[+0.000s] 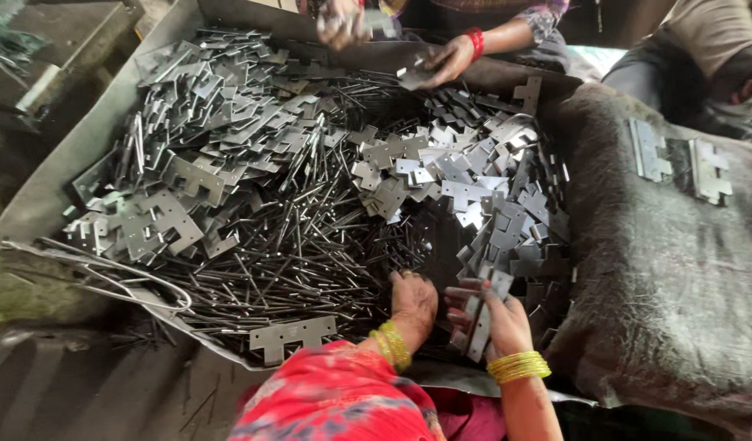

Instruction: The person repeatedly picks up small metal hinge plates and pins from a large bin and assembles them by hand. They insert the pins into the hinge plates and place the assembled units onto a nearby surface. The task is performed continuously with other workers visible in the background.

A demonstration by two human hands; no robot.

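Observation:
A big metal tray (49,188) holds a heap of thin steel pins (302,237) and flat grey hinge plates (229,106). My left hand (412,304), with yellow bangles at the wrist, reaches palm-down into the pins at the tray's near edge, its fingers curled among them. My right hand (494,318), also bangled, holds a stack of hinge plates (479,325) upright between its fingers, just right of the left hand. More plates (506,220) lie piled just beyond it.
Across the tray another person's hands (445,59) handle a plate; one wrist has a red bangle. A dark cloth-covered surface (670,269) on the right carries two assembled hinges (678,159). One loose plate (290,335) lies at the near edge. A third person sits at far right.

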